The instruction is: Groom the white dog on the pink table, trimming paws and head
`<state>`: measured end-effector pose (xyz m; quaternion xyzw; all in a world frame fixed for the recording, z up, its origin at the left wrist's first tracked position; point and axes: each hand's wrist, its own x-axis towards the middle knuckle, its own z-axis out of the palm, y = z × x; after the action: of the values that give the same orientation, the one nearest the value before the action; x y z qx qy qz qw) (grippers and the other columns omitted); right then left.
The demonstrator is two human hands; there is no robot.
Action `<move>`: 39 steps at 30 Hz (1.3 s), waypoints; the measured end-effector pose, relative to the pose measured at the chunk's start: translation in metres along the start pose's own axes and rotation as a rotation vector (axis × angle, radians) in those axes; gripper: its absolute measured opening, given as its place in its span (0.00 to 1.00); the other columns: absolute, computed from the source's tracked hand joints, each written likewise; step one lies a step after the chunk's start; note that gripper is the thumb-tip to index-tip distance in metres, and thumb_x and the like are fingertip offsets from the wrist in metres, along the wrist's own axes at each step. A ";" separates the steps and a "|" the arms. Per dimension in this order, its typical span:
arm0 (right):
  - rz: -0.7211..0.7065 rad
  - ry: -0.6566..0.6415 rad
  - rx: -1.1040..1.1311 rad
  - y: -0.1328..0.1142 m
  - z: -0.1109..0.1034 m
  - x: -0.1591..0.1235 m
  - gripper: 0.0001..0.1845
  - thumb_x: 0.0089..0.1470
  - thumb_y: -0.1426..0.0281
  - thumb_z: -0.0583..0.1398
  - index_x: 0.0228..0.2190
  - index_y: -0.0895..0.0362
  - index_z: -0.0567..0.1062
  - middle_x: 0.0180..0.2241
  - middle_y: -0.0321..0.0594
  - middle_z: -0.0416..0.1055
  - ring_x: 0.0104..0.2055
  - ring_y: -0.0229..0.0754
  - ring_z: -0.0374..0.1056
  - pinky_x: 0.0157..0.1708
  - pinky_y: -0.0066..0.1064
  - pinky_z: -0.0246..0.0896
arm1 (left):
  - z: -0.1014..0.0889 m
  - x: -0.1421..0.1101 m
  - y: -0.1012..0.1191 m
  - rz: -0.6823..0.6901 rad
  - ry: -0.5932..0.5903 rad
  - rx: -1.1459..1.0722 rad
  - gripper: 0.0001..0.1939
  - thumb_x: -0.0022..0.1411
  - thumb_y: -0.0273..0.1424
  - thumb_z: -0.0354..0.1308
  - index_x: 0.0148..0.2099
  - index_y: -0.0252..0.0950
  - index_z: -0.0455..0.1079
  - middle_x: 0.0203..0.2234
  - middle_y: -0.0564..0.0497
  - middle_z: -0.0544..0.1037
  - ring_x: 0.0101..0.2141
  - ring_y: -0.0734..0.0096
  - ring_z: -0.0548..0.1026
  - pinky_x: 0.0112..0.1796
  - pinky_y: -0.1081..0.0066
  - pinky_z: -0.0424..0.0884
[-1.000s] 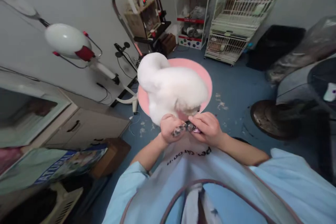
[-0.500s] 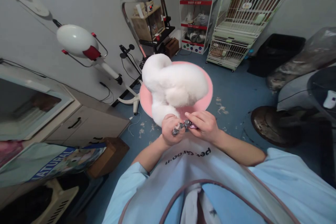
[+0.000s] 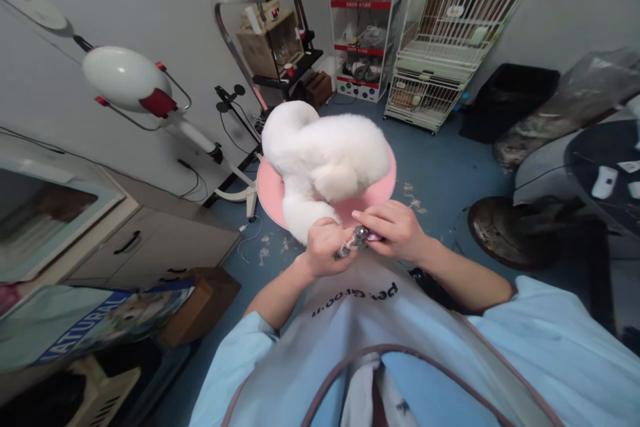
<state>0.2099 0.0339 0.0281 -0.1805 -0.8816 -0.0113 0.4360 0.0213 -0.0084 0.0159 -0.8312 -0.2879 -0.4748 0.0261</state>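
Observation:
A fluffy white dog [image 3: 345, 147] is on a round pink table [image 3: 270, 193], its fur covering most of the top. One of its legs stretches down toward me, and my left hand [image 3: 327, 247] is closed around the paw at its end. A dark, pinkish mottled patch shows below those fingers, too small to make out surely. My right hand [image 3: 395, 230] grips a small tool [image 3: 374, 236] with a purple handle. Its shiny grey head lies against the paw area, between both hands. The right fingers hide most of the handle.
A white lamp-like device [image 3: 125, 80] on a stand is at left, beside a cabinet [image 3: 145, 243]. Behind stand a shelf rack [image 3: 360, 50] and a wire cage [image 3: 440, 47]. A dark round stool base [image 3: 505, 233] is at right. Loose fur lies on the floor.
My view has turned slightly right, so the room shifts left. Both hands stay together at the paw; the tool and right hand have moved only slightly.

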 end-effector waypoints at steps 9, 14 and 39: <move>0.022 -0.060 0.006 0.001 0.000 -0.006 0.22 0.53 0.73 0.56 0.50 0.56 0.69 0.31 0.39 0.75 0.31 0.37 0.69 0.31 0.29 0.62 | 0.001 0.003 0.002 0.022 -0.040 -0.022 0.06 0.60 0.30 0.49 0.32 0.35 0.63 0.16 0.54 0.67 0.18 0.75 0.64 0.28 0.71 0.63; 0.061 -0.037 -0.004 0.002 -0.008 -0.007 0.23 0.52 0.76 0.55 0.51 0.58 0.68 0.27 0.37 0.73 0.26 0.35 0.66 0.28 0.27 0.61 | 0.003 0.007 0.003 0.018 -0.075 0.013 0.06 0.60 0.30 0.48 0.35 0.34 0.65 0.17 0.54 0.70 0.19 0.75 0.67 0.28 0.71 0.64; 0.530 -0.184 0.095 0.024 0.005 -0.039 0.18 0.50 0.71 0.58 0.45 0.58 0.73 0.35 0.43 0.75 0.35 0.39 0.70 0.36 0.30 0.64 | 0.013 0.004 -0.013 0.025 -0.309 0.066 0.14 0.62 0.40 0.50 0.41 0.36 0.68 0.25 0.51 0.74 0.26 0.70 0.71 0.34 0.65 0.65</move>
<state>0.2359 0.0455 -0.0085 -0.3844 -0.8390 0.1609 0.3499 0.0258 0.0082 0.0089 -0.8966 -0.2935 -0.3313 0.0146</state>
